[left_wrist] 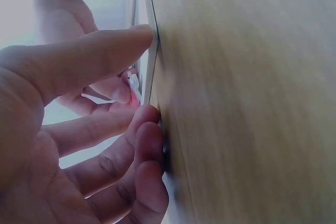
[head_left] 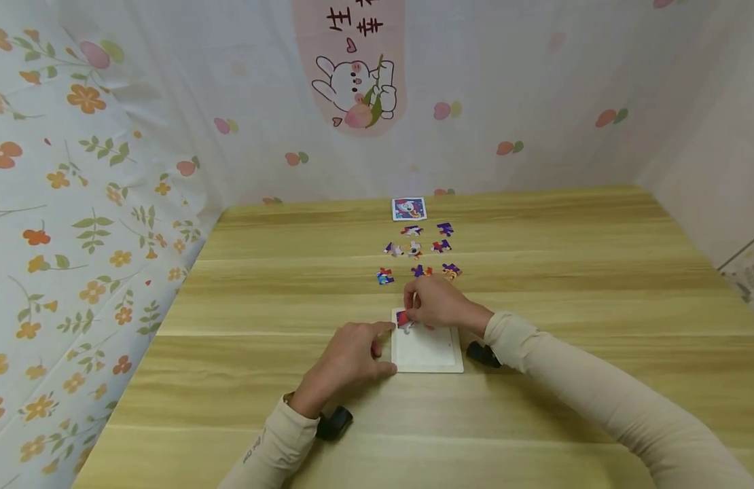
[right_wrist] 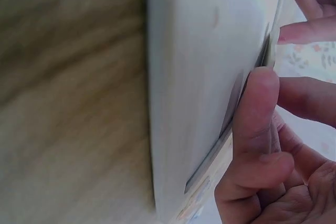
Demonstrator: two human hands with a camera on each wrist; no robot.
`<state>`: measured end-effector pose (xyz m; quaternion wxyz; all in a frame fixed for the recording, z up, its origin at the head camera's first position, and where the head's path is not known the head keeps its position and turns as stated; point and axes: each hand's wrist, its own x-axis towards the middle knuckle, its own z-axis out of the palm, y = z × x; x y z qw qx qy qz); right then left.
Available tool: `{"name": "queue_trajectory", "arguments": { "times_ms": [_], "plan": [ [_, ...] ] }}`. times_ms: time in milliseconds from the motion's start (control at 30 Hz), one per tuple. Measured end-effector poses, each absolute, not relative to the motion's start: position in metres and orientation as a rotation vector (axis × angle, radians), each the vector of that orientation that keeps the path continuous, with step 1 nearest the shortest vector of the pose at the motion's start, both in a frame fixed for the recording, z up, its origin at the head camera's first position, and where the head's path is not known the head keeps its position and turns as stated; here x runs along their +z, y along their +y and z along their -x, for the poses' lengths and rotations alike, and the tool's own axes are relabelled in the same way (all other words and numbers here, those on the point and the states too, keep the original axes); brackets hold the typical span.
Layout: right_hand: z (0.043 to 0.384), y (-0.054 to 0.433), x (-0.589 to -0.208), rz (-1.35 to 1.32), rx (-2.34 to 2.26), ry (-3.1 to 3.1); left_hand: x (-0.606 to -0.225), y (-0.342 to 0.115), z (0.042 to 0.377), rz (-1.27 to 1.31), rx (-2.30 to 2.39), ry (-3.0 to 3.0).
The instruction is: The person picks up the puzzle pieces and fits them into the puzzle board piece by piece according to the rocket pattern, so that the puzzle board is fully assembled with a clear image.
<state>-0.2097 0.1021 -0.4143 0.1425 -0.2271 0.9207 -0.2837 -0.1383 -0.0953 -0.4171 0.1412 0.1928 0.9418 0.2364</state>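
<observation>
A white puzzle tray lies flat on the table in front of me. A red, purple and white jigsaw puzzle piece is at the tray's upper left corner. My right hand reaches over the tray's top edge, its thumb and bent fingers pinching at this piece; the fingers partly hide the contact. In the right wrist view, the right thumb covers part of the tray's rim. My left hand touches the tray's left edge with thumb and index finger spread apart. The left thumb stretches to that edge in the left wrist view.
Several loose jigsaw pieces lie scattered behind the tray. A small square picture card is farther back, near the patterned curtain. The wooden table spreads to both sides. Black wrist devices hang beneath both wrists.
</observation>
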Motion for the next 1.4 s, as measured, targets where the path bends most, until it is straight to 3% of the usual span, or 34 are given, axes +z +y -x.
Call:
{"name": "queue_trajectory", "arguments": {
  "times_ms": [867,1200,1400],
  "plan": [
    [0.209,0.095,-0.410,0.715,-0.586,2.751,-0.413,-0.093,0.141,-0.637,0.555,2.789],
    [0.237,0.105,-0.395,1.010,-0.535,2.460,-0.412,-0.093,0.146,-0.649,0.501,2.777],
    [0.253,0.112,-0.380,1.033,-0.568,2.517,-0.413,-0.093,0.144,-0.682,0.543,2.782]
  ]
}}
